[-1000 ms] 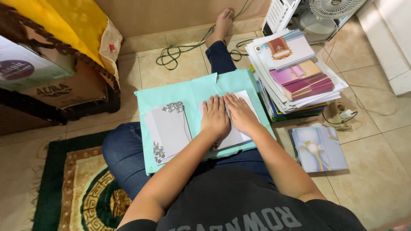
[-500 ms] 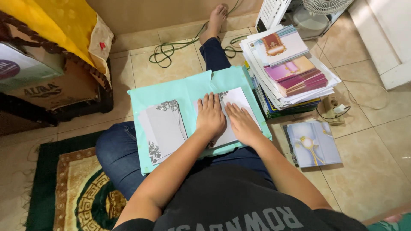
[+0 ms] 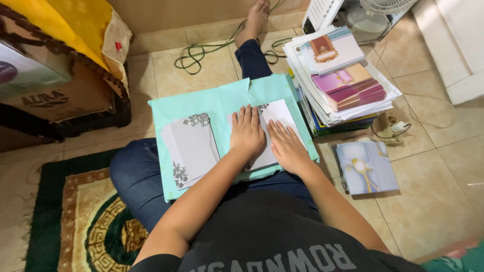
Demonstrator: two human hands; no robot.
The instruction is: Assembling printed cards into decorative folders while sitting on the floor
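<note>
Seated on the floor with a turquoise folder (image 3: 201,100) across your lap, a stack of grey floral cards (image 3: 191,148) lies at its left. Your left hand (image 3: 247,133) and right hand (image 3: 286,146) rest flat, fingers spread, side by side on a white card (image 3: 278,113), seemingly pressing its fold. Next calls for firm, even pressure along the crease.
</note>
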